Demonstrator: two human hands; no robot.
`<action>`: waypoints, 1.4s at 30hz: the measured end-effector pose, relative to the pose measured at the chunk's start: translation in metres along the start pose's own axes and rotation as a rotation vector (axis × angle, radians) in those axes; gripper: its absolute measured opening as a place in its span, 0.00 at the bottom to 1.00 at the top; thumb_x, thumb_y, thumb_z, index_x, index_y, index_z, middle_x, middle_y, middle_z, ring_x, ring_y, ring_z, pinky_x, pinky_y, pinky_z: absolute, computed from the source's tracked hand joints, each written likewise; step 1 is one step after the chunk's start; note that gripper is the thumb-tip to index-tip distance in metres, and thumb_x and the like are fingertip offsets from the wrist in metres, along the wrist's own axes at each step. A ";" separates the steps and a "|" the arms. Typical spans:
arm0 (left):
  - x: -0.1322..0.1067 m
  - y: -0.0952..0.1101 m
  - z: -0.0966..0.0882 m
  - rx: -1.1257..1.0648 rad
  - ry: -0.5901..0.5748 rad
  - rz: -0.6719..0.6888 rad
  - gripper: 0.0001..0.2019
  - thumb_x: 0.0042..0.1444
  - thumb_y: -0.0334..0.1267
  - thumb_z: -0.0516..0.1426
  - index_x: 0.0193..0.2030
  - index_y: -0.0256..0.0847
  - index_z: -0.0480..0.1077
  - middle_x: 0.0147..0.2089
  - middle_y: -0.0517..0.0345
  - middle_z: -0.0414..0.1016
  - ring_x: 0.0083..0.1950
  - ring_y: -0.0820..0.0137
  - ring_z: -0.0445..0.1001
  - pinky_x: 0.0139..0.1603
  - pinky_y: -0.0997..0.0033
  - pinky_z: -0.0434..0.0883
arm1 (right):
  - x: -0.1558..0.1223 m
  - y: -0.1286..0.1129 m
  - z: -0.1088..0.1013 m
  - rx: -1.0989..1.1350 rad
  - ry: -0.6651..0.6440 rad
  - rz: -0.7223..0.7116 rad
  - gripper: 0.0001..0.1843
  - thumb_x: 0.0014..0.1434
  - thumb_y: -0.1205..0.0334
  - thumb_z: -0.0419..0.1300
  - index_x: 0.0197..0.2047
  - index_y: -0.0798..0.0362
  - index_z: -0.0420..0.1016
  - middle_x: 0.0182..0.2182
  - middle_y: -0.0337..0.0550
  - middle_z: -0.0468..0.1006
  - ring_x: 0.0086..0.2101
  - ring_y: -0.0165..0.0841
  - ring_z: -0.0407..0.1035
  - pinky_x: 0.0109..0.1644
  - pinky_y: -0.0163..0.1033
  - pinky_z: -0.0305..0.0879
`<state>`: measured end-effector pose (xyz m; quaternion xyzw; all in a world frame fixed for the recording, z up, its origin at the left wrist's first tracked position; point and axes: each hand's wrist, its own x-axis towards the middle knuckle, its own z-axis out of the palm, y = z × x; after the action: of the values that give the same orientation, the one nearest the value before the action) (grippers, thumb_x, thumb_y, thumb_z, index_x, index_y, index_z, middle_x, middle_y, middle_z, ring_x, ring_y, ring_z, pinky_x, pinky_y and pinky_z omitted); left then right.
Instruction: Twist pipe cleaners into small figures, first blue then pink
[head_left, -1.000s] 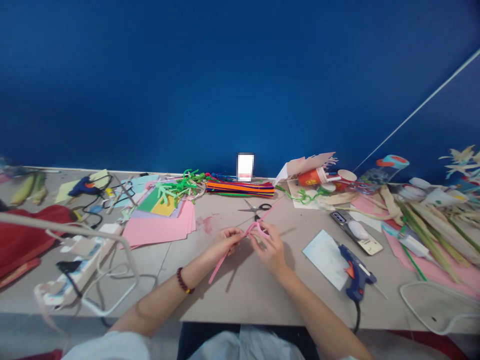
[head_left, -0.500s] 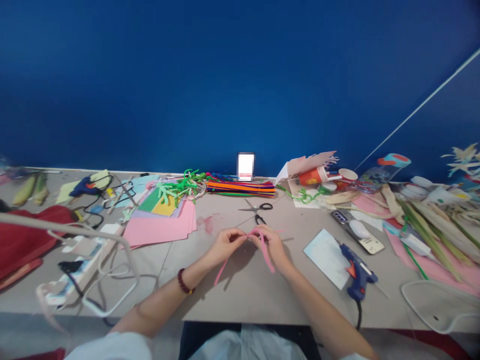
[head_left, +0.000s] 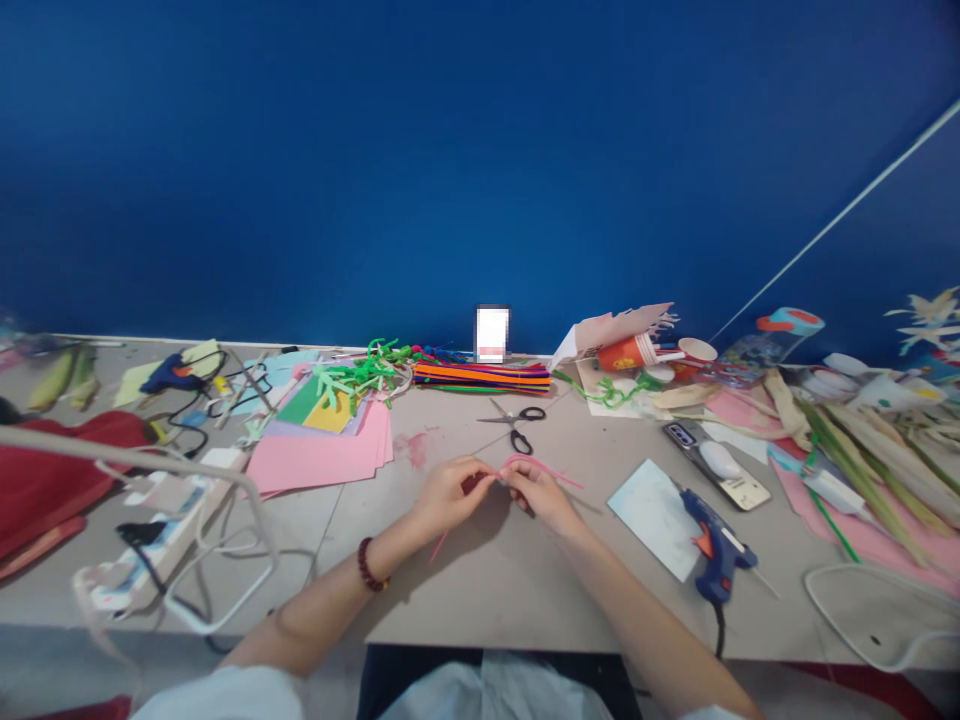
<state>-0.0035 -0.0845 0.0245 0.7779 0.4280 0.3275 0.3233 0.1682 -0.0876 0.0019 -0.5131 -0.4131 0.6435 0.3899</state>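
A thin pink pipe cleaner [head_left: 559, 474] is pinched between the fingertips of both my hands above the middle of the table. My left hand [head_left: 452, 495] is closed on it, with one end hanging below the palm. My right hand [head_left: 546, 498] grips it close to the left fingertips, and a length arcs over this hand and sticks out to the right. The exact crossing at the fingertips is too small to make out. Just beyond my hands lie opened scissors [head_left: 523, 415] with black handles.
A bundle of coloured pipe cleaners [head_left: 480, 377] lies by the wall, with pink paper [head_left: 319, 462] to its left. On the right are a blue glue gun [head_left: 716, 550], a pale card [head_left: 655, 518] and a phone [head_left: 739, 488]. A power strip [head_left: 169, 525] with cables stands at left.
The strand that hung down over my right hand has swung up and to the right, now reaching past that hand. My right hand has turned slightly; my left has barely moved.
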 end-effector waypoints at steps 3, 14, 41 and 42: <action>0.005 0.005 -0.006 -0.249 -0.028 -0.176 0.13 0.57 0.43 0.54 0.35 0.37 0.74 0.32 0.54 0.75 0.30 0.72 0.69 0.30 0.75 0.62 | -0.002 -0.005 -0.001 0.035 0.033 -0.012 0.18 0.45 0.47 0.63 0.26 0.53 0.66 0.16 0.30 0.61 0.16 0.22 0.50 0.21 0.31 0.42; 0.006 -0.007 -0.005 -1.098 -0.388 -0.606 0.14 0.45 0.43 0.65 0.31 0.33 0.73 0.28 0.55 0.71 0.27 0.76 0.67 0.29 0.76 0.63 | -0.002 0.003 0.003 -0.077 -0.024 -0.371 0.17 0.51 0.46 0.61 0.29 0.53 0.70 0.25 0.39 0.70 0.26 0.29 0.63 0.30 0.35 0.59; 0.002 0.003 -0.009 -0.333 -0.088 -0.265 0.11 0.52 0.43 0.58 0.29 0.36 0.71 0.26 0.58 0.71 0.27 0.75 0.64 0.28 0.76 0.59 | -0.004 -0.002 0.002 0.113 -0.064 -0.065 0.19 0.44 0.48 0.66 0.25 0.54 0.67 0.16 0.32 0.64 0.18 0.23 0.56 0.22 0.30 0.51; 0.004 0.003 -0.010 -0.429 -0.120 -0.313 0.12 0.51 0.44 0.59 0.29 0.35 0.72 0.27 0.58 0.71 0.27 0.75 0.64 0.28 0.77 0.59 | -0.005 -0.003 0.002 0.129 -0.057 -0.068 0.18 0.44 0.48 0.67 0.26 0.54 0.68 0.17 0.32 0.65 0.19 0.24 0.57 0.23 0.30 0.52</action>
<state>-0.0088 -0.0800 0.0333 0.6340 0.4439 0.3101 0.5522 0.1675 -0.0916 0.0063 -0.4541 -0.3988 0.6693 0.4321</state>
